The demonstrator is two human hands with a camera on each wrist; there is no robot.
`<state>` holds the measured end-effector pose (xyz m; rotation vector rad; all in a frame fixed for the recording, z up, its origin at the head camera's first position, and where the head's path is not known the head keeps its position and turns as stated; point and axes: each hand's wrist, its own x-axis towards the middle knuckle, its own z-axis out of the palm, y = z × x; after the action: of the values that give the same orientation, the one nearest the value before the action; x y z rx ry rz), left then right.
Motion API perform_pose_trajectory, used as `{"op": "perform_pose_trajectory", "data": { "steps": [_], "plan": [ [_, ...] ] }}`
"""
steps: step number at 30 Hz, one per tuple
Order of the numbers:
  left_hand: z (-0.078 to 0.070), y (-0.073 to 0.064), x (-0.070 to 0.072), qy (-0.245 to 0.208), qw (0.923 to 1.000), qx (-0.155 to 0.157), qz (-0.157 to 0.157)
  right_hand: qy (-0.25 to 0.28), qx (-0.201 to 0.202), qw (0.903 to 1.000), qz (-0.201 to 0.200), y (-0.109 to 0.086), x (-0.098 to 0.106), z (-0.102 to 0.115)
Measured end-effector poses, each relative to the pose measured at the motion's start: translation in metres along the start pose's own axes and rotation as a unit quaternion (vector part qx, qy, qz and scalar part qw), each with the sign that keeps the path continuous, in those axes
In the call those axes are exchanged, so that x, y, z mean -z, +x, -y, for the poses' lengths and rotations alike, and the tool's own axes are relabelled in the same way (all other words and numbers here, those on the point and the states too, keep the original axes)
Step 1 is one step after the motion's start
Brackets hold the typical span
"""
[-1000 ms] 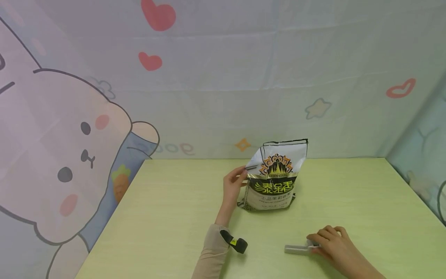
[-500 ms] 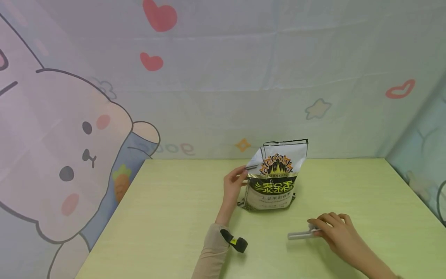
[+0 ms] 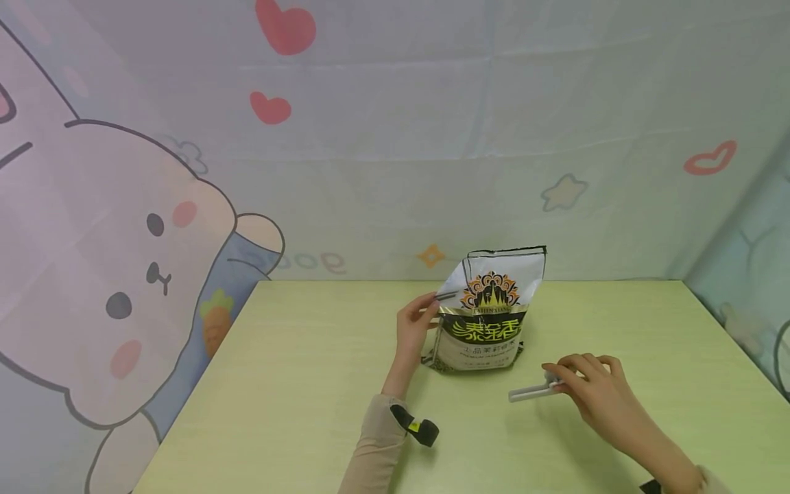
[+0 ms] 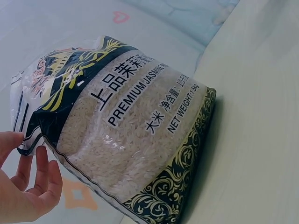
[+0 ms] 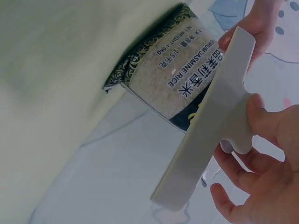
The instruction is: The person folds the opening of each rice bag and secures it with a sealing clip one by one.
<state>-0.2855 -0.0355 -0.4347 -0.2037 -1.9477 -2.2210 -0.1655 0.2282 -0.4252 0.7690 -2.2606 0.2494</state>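
Note:
A bag of jasmine rice [image 3: 484, 336] stands upright near the back of the table, its clear lower part showing the grains [image 4: 117, 149]. My left hand [image 3: 412, 329] pinches the bag's left side edge between thumb and fingers, below the white top. To the front right, my right hand [image 3: 595, 398] holds a pale grey bag clip [image 3: 529, 394] above the table, its long bar pointing left. In the right wrist view the thumb and fingers grip the clip's handle tabs [image 5: 238, 140], and the bar [image 5: 205, 126] overlaps part of the bag.
The bag rests on a light yellow-green table [image 3: 296, 384]. Behind it hangs a cloth backdrop [image 3: 395, 137] with a printed rabbit and hearts. A black camera strap [image 3: 415, 425] sits on my left wrist, and a dark cable [image 3: 780, 357] shows at the right edge.
My right hand has lifted the bag clip off the table and moved it away from me, toward the bag. My left hand and the bag of rice have stayed in place.

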Motion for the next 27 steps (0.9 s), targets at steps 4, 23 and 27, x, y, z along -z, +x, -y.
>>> {"op": "perform_pose_trajectory", "data": {
  "steps": [4, 23, 27],
  "plan": [
    [-0.012, -0.006, -0.001, 0.008, 1.0, -0.004, 0.002, -0.009, 0.003, 0.9998, -0.018, 0.006, 0.002, -0.001],
    [-0.022, -0.01, -0.001, 0.019, 0.9998, -0.006, 0.002, -0.011, 0.017, 0.9978, -0.063, 0.036, 0.01, -0.007],
    [-0.022, -0.009, -0.001, 0.022, 0.9997, -0.007, 0.002, -0.014, 0.016, 0.9978, -0.063, 0.039, 0.011, -0.008]
  ]
}}
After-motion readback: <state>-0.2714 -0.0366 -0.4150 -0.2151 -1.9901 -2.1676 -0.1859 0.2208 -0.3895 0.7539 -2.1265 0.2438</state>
